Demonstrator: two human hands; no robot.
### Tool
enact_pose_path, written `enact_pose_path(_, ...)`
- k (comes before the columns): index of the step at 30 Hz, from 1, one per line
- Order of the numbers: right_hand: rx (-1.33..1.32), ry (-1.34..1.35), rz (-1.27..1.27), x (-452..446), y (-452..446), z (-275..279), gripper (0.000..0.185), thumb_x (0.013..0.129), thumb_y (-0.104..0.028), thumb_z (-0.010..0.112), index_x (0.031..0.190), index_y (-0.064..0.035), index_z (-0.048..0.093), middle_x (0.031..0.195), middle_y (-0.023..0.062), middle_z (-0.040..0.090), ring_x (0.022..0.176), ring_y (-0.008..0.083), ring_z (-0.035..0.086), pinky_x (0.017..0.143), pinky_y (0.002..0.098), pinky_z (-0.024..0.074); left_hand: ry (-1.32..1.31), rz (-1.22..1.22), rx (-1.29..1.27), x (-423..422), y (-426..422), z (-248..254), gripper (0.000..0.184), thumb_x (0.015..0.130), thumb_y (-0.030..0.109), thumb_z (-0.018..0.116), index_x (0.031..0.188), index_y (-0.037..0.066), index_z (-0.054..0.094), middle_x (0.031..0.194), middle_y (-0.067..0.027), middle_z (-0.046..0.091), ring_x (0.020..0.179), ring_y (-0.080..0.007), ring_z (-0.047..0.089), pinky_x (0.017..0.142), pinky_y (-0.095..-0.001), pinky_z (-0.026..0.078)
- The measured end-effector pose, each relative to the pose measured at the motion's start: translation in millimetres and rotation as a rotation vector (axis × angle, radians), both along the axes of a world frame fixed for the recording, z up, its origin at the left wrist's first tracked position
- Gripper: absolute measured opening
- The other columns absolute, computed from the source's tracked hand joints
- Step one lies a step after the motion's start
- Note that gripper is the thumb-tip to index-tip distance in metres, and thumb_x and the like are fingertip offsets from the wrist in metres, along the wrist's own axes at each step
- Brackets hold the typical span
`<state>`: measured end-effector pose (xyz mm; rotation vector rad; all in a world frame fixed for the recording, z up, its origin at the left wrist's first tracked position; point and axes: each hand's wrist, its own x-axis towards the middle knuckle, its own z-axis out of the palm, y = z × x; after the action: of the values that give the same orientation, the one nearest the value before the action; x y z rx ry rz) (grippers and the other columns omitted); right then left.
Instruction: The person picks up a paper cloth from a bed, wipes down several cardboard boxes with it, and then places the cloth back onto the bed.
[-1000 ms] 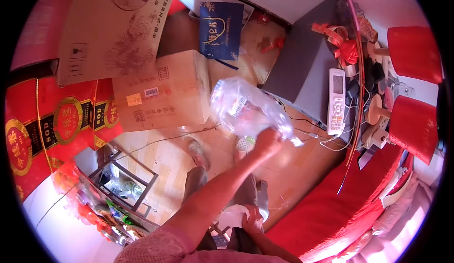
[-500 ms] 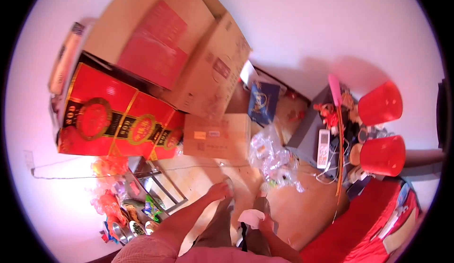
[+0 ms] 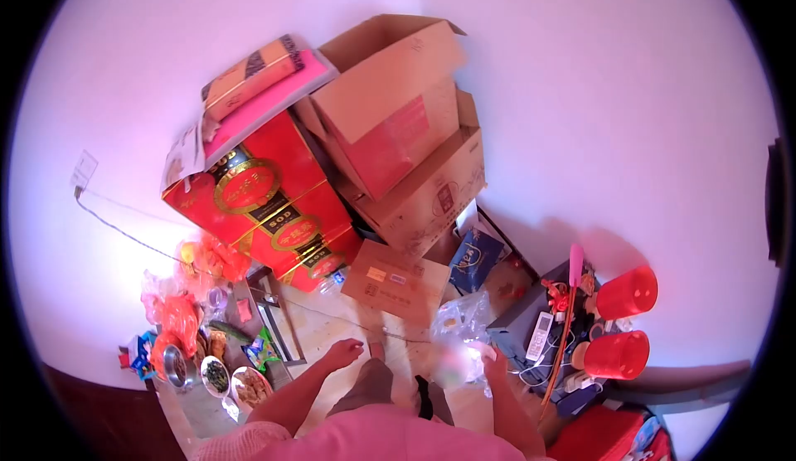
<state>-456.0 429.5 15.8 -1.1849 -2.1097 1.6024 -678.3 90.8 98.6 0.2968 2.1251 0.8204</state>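
Note:
My left hand [image 3: 342,354] hangs over the floor left of my legs, its fingers loosely curled but apart, with nothing visible in them. On the right, my right hand [image 3: 492,361] is closed on a white cloth [image 3: 474,351], which is smeared by motion. A clear plastic bag [image 3: 464,313] lies on the floor just beyond that hand. Part of the bag is hidden behind the blurred white patch.
Cartons [image 3: 396,277] and a red gift box [image 3: 286,204] are stacked ahead. Dishes [image 3: 250,387] and red bags [image 3: 178,322] sit at left. A dark cabinet [image 3: 512,328] with a remote [image 3: 539,336] and red stools [image 3: 626,292] stand at right.
The plastic bag has gone from my left hand to the floor. My left hand has drawn back left, and my right hand has moved out right with the cloth. The view has tilted up.

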Motion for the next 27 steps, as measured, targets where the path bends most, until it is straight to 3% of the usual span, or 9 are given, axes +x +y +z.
enact_pose_path(2, -0.055, 0.08, 0.025, -23, 2, 21, 0.026, 0.067, -0.004, 0.055, 0.092, 0.0023, 0.055, 0.084, 0.0091, 0.06, 0.079, 0.0151, 0.056, 0.069, 0.0278, 0.0442, 0.155, -0.115, 0.012, -14, 4, 11, 0.035, 0.078, 0.028, 0.049, 0.103, 0.004, 0.055, 0.09, -0.0163, 0.059, 0.082, -0.028, 0.058, 0.073, -0.0347, 0.045)
enact_pose_path(6, -0.151, 0.199, 0.092, -84, -7, 53, 0.027, 0.068, -0.004, 0.053, 0.094, 0.0028, 0.055, 0.086, 0.0078, 0.059, 0.08, 0.0151, 0.055, 0.071, 0.0273, 0.0437, 0.295, -0.106, 0.103, -57, 4, 39, 0.031, 0.079, 0.025, 0.049, 0.102, 0.005, 0.056, 0.093, -0.0165, 0.059, 0.087, -0.0315, 0.056, 0.075, -0.0369, 0.044)
enact_pose_path(9, -0.157, 0.166, 0.09, -121, -42, 100, 0.028, 0.068, -0.004, 0.053, 0.095, 0.0023, 0.056, 0.085, 0.008, 0.059, 0.079, 0.0155, 0.056, 0.07, 0.0273, 0.0439, 0.459, -0.098, 0.122, -98, 4, 57, 0.031, 0.08, 0.024, 0.051, 0.104, 0.005, 0.055, 0.09, -0.0166, 0.059, 0.083, -0.0283, 0.058, 0.073, -0.0344, 0.045)
enact_pose_path(16, -0.482, 0.114, -0.014, -175, -97, 96, 0.034, 0.069, -0.002, 0.052, 0.103, 0.0016, 0.053, 0.091, 0.0093, 0.059, 0.082, 0.0173, 0.056, 0.071, 0.0283, 0.0451, 0.618, -0.07, 0.306, -214, 17, 109, 0.035, 0.081, 0.024, 0.05, 0.108, 0.003, 0.051, 0.089, -0.0168, 0.059, 0.084, -0.0302, 0.057, 0.074, -0.0352, 0.045)
enact_pose_path(19, -0.393, 0.035, -0.015, -190, -106, 109, 0.035, 0.07, -0.002, 0.051, 0.105, 0.0021, 0.051, 0.093, 0.0096, 0.058, 0.082, 0.0174, 0.056, 0.072, 0.0284, 0.0451, 0.503, -0.062, 0.388, -254, 41, 134, 0.037, 0.077, 0.02, 0.052, 0.111, 0.005, 0.047, 0.097, -0.0192, 0.053, 0.091, -0.0325, 0.053, 0.076, -0.0387, 0.044)
enact_pose_path(24, -0.316, 0.101, -0.017, -202, -120, 113, 0.03, 0.07, -0.006, 0.052, 0.1, 0.0018, 0.054, 0.089, 0.0069, 0.059, 0.079, 0.014, 0.054, 0.069, 0.0268, 0.0446, 0.97, -0.35, 0.437, -292, 98, 171, 0.046, 0.075, 0.014, 0.053, 0.118, 0.007, 0.039, 0.117, -0.0161, 0.043, 0.104, -0.0305, 0.044, 0.082, -0.038, 0.041)
enact_pose_path(26, -0.302, 0.078, 0.003, -194, -124, 107, 0.03, 0.071, -0.008, 0.053, 0.1, 0.0016, 0.054, 0.089, 0.0059, 0.059, 0.08, 0.0129, 0.054, 0.069, 0.0266, 0.0448, 0.865, -0.377, 0.521, -300, 116, 209, 0.046, 0.076, 0.014, 0.051, 0.12, 0.008, 0.039, 0.123, -0.0128, 0.039, 0.106, -0.0297, 0.043, 0.083, -0.0373, 0.04)
enact_pose_path(27, -0.298, 0.036, 0.005, -193, -127, 107, 0.032, 0.072, -0.009, 0.055, 0.102, 0.0015, 0.053, 0.091, 0.006, 0.059, 0.081, 0.013, 0.054, 0.07, 0.027, 0.0451, 0.992, -0.47, 0.481, -311, 122, 211, 0.043, 0.077, 0.013, 0.047, 0.119, 0.009, 0.041, 0.127, -0.0096, 0.035, 0.107, -0.0286, 0.043, 0.084, -0.0364, 0.04)
